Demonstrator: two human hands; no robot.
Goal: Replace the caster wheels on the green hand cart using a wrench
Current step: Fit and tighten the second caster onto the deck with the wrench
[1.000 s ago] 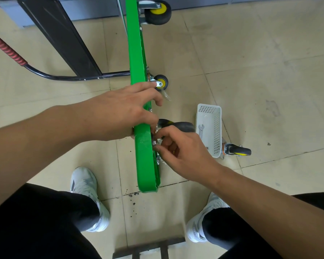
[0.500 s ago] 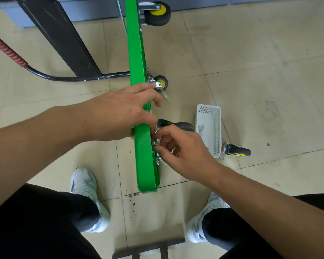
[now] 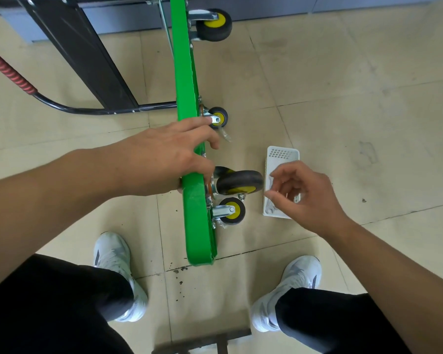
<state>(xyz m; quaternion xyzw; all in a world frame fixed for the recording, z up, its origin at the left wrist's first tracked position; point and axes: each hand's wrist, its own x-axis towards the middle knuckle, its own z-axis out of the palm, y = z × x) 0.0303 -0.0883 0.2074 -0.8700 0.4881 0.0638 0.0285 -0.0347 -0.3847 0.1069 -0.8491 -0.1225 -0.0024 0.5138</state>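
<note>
Head view: the left grip [image 3: 164,159] is clamped on the top edge of the cart [image 3: 184,72], just beside the big caster [image 3: 239,182]. The right grip [image 3: 302,192] hangs loosely curled, fingers apart, over the basket [image 3: 283,153]. The wrench [image 3: 270,208] lies inside the basket, beneath it.

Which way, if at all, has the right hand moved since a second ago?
Yes. The right hand has left the green cart deck and moved right, now over the white basket.

Bare forearms [image 3: 69,185], black trousers [image 3: 49,302], white trainers [image 3: 113,254]
</note>
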